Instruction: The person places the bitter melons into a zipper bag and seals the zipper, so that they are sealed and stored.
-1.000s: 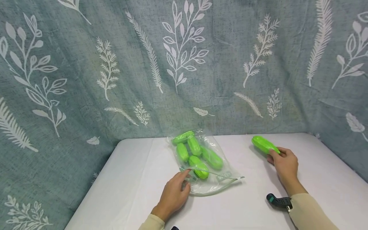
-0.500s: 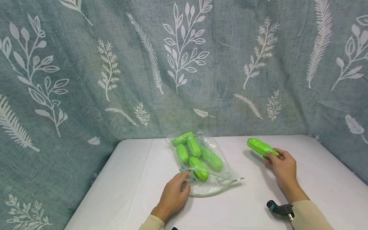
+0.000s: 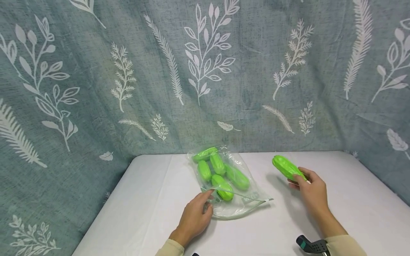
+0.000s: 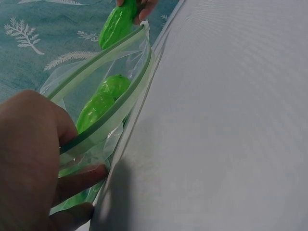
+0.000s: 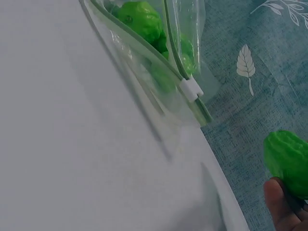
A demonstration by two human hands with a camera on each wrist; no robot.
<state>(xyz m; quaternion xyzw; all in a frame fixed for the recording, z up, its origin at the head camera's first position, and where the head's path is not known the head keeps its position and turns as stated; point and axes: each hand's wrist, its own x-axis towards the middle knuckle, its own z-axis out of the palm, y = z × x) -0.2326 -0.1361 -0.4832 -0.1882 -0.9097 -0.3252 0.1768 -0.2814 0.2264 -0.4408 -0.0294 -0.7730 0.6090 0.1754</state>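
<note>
My right hand [image 3: 313, 190] holds one end of a bright green, ridged, zucchini-like vegetable [image 3: 286, 166], raised over the table right of the bag; its far end points up and left. A clear slider zip bag [image 3: 229, 211] lies flat, its mouth facing me and spread apart. Several similar green vegetables [image 3: 237, 177] are inside. My left hand [image 3: 194, 215] pinches the left side of the bag's mouth, a finger hooked inside the green-lined rim [image 4: 98, 127] in the left wrist view. A white slider [image 5: 191, 89] sits at the mouth's right corner.
The bag rests on a white-covered table [image 3: 153, 199]. Behind and to the left hangs a blue-green curtain [image 3: 153, 89] with white leaf prints. A black strap device [image 3: 309, 244] is on the right wrist.
My right hand has lifted the zucchini-like vegetable from near the table and carried it slightly left, toward the bag and me. The left hand and the bag have stayed in place.
</note>
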